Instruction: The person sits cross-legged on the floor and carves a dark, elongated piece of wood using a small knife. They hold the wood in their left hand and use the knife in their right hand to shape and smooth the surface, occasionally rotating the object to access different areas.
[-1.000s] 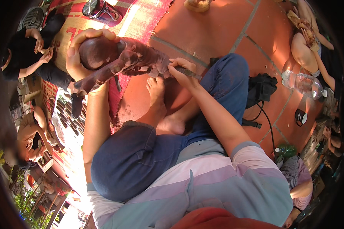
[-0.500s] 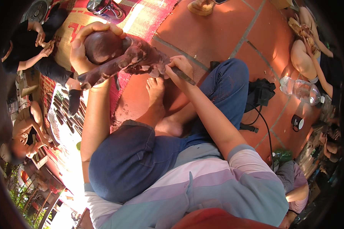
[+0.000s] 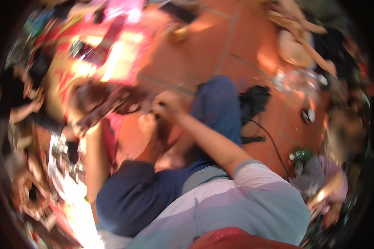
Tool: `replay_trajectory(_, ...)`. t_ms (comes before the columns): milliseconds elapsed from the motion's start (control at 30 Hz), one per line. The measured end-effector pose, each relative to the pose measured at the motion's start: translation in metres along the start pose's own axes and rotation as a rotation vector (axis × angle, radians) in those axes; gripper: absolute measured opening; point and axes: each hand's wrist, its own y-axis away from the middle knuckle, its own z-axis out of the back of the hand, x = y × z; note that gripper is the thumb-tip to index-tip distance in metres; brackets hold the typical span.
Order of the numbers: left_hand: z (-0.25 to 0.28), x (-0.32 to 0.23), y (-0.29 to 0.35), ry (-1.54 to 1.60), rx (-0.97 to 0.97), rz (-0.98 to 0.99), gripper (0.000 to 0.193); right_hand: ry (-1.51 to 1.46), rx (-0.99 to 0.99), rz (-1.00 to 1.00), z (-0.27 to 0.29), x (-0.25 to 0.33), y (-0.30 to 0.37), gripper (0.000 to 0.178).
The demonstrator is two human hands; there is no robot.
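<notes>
A dark reddish-brown carved wooden figure point(image 3: 122, 98), with a rounded bulb at one end and a knobbly carved part, is held above my crossed legs. My left hand point(image 3: 73, 93) is wrapped round the bulb end and supports it from the left. At the figure's right end, my right hand point(image 3: 170, 103) is closed on a slim dark carving tool, mostly hidden by the fingers now. Motion blur smears both hands and the carving, so whether the tool's tip touches the wood I cannot tell.
A red and yellow mat point(image 3: 129, 54) lies ahead on the terracotta tiles. Beside my right knee sit a black bag point(image 3: 253, 99) and its cable. A clear plastic bottle point(image 3: 297, 81) and a dark cup point(image 3: 308, 115) are further right. Other people sit on both sides.
My view has swung, so the scene is shifted and blurred. The figure and both hands appear lower and further left. The tool, visible past my right hand earlier, is now mostly hidden.
</notes>
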Motion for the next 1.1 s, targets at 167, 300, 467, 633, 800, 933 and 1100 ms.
replay_trajectory(167,0.002,0.024,-0.008,-0.097,-0.039,0.002,0.048,-0.118,0.06,0.094,-0.007,-0.002,0.023,0.013)
replay_trajectory(300,-0.009,0.019,-0.013,-0.156,-0.032,-0.041,0.048,-0.096,-0.04,-0.036,0.031,0.011,0.018,0.013)
replay_trajectory(467,-0.003,0.014,-0.005,-0.219,-0.074,-0.082,0.048,-0.109,-0.06,-0.01,0.074,0.015,0.028,0.013)
replay_trajectory(633,-0.001,0.012,-0.002,-0.304,-0.107,-0.105,0.049,-0.107,-0.082,0.019,0.08,0.011,0.05,0.012)
replay_trajectory(800,0.016,0.005,0.011,-0.406,-0.162,-0.098,0.05,-0.17,-0.032,-0.017,0.082,0.023,0.056,0.016)
replay_trajectory(933,0.021,-0.005,0.016,-0.468,-0.188,-0.096,0.051,-0.242,-0.08,-0.008,0.074,0.02,0.053,0.021)
replay_trajectory(1100,0.028,-0.01,0.022,-0.494,-0.221,-0.104,0.053,-0.177,-0.084,0.131,0.077,0.018,0.051,0.024)
